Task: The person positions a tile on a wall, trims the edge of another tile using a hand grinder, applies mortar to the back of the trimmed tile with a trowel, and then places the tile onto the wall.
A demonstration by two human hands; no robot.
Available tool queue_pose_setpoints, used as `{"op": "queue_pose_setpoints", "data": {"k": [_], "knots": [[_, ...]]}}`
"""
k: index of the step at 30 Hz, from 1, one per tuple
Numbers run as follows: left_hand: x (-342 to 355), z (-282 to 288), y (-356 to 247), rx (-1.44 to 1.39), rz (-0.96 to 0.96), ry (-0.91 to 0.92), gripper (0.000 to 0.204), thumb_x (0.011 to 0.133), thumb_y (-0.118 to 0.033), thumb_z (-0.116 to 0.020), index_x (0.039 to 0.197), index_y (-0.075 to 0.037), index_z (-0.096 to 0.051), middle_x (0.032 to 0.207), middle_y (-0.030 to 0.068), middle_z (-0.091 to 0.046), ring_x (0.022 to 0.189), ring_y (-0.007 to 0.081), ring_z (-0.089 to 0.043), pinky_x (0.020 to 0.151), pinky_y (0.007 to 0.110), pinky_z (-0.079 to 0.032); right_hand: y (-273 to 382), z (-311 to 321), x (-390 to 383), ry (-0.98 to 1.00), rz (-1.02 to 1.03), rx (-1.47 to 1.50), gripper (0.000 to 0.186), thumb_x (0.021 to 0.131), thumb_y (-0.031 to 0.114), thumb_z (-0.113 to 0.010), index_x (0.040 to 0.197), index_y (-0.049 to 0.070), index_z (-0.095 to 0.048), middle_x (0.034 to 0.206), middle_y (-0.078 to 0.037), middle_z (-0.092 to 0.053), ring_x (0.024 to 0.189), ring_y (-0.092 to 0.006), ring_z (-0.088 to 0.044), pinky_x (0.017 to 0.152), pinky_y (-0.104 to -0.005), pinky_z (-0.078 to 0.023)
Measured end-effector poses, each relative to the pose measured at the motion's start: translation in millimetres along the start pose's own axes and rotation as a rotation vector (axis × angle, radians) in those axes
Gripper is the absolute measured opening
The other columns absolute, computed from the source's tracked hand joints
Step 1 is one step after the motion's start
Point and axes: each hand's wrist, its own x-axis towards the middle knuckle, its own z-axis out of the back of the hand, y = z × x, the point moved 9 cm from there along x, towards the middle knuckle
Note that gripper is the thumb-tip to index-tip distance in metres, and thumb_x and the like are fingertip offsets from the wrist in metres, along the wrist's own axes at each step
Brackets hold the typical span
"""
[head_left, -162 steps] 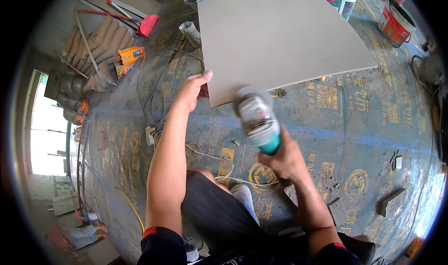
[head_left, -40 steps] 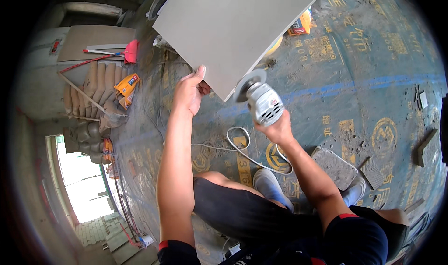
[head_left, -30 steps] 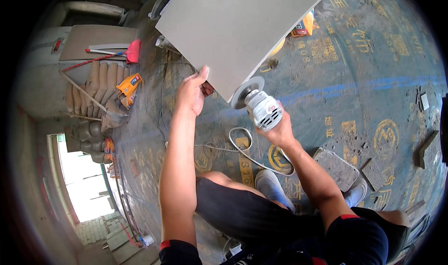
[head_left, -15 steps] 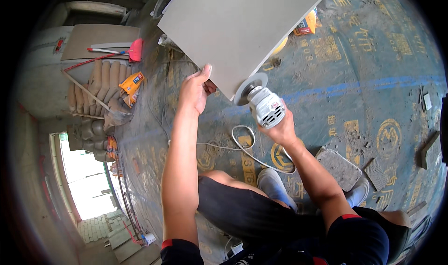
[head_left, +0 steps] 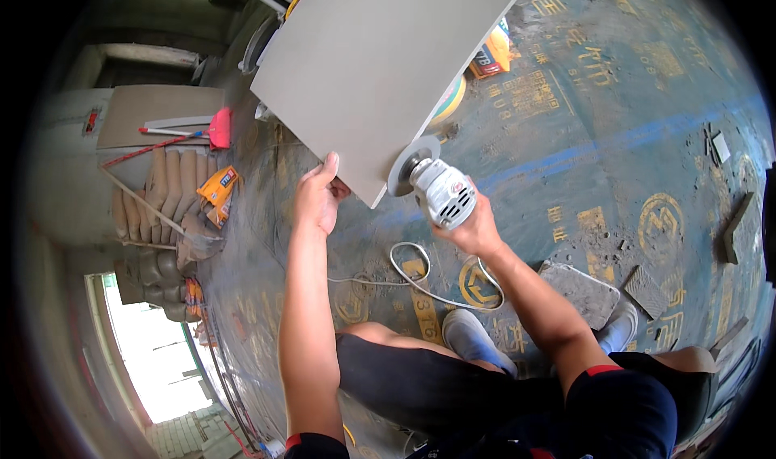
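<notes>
1. Head view, ground: we are looking down past the forearms (head_left: 307, 329) onto a dark green sheet (head_left: 541, 208), which is bearing yellow print and a blue line (head_left: 570, 152).
2. Tile: the grey tile (head_left: 384, 67) is filling the upper middle; one corner is pointing toward the person, between the hands, and the far part is running out of the view.
3. Left hand: the left hand (head_left: 318, 198) is pinching the tile's left edge near that corner; its thumb is lying on the upper face while the fingers are curling beneath.
4. Right hand: the right hand (head_left: 475, 226) is wrapping tightly round the grinder (head_left: 444, 194), whose whitish, slotted head is pointing toward the tile.
5. Disc: the round grey disc (head_left: 425, 149) is overlapping the tile's right edge near the corner; we are unable to tell whether the two are touching.
6. Below the hands: a pale cord (head_left: 396, 252) is looping over the sheet, above the nearer of two shoes (head_left: 465, 329).
7. Right: a rough slab (head_left: 578, 291) is lying beside the right forearm; a ridged piece (head_left: 645, 291) is resting near it, and a dark piece (head_left: 735, 228) farther out.
8. Beyond the tile's right edge: an orange bag (head_left: 495, 54) is showing.
9. Left: brown sacks (head_left: 171, 186) are standing in a row below a pink dustpan (head_left: 220, 127).
</notes>
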Motion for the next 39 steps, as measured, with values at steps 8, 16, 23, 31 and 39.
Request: {"op": "queue_pose_setpoints", "data": {"k": [8, 16, 23, 31, 39], "knots": [[-5, -6, -7, 0.003, 0.006, -0.020, 0.037, 0.093, -0.031, -0.057, 0.109, 0.001, -0.060, 0.097, 0.0069, -0.064, 0.080, 0.0148, -0.054, 0.074, 0.032, -0.042, 9, 4, 1, 0.042, 0.031, -0.035, 0.064, 0.057, 0.016, -0.081, 0.113, 0.002, -0.052, 0.104, -0.015, -0.063, 0.098, -0.0289, -0.063, 0.087, -0.0341, -0.050], [-7, -4, -7, -0.014, -0.007, -0.033, 0.038, 0.092, -0.029, -0.058, 0.112, 0.004, -0.059, 0.102, 0.0086, -0.064, 0.085, 0.0157, -0.057, 0.074, 0.031, -0.043, 15, 39, 26, -0.017, 0.021, 0.012, 0.061, 0.057, 0.012, -0.077, 0.112, 0.002, -0.052, 0.099, -0.017, -0.062, 0.096, -0.0346, -0.062, 0.085, -0.0367, -0.049], [-5, -4, -4, -0.026, -0.002, -0.020, 0.040, 0.091, -0.032, -0.060, 0.112, 0.003, -0.059, 0.102, 0.0076, -0.065, 0.085, 0.0157, -0.059, 0.075, 0.030, -0.044, 3, 88, 67, -0.104, -0.014, 0.046, 0.060, 0.060, 0.013, -0.075, 0.114, 0.001, -0.054, 0.102, -0.012, -0.065, 0.097, -0.0206, -0.062, 0.089, -0.0322, -0.046], [-6, 2, -3, -0.033, -0.002, -0.033, 0.044, 0.090, -0.033, -0.060, 0.117, 0.002, -0.056, 0.110, 0.0080, -0.062, 0.095, 0.0181, -0.056, 0.080, 0.032, -0.043, 9, 138, 115, -0.161, -0.005, 0.093, 0.057, 0.060, 0.017, -0.075, 0.112, 0.001, -0.056, 0.101, -0.010, -0.063, 0.094, -0.0189, -0.059, 0.088, -0.0324, -0.046], [-9, -6, -1, -0.010, 0.020, -0.046, 0.046, 0.091, -0.033, -0.058, 0.121, 0.002, -0.053, 0.113, 0.0087, -0.060, 0.099, 0.0204, -0.056, 0.083, 0.035, -0.042, -3, 192, 163, -0.151, 0.023, 0.241, 0.052, 0.061, 0.013, -0.073, 0.109, -0.002, -0.057, 0.100, -0.009, -0.064, 0.090, -0.0168, -0.058, 0.084, -0.0306, -0.047]]}}
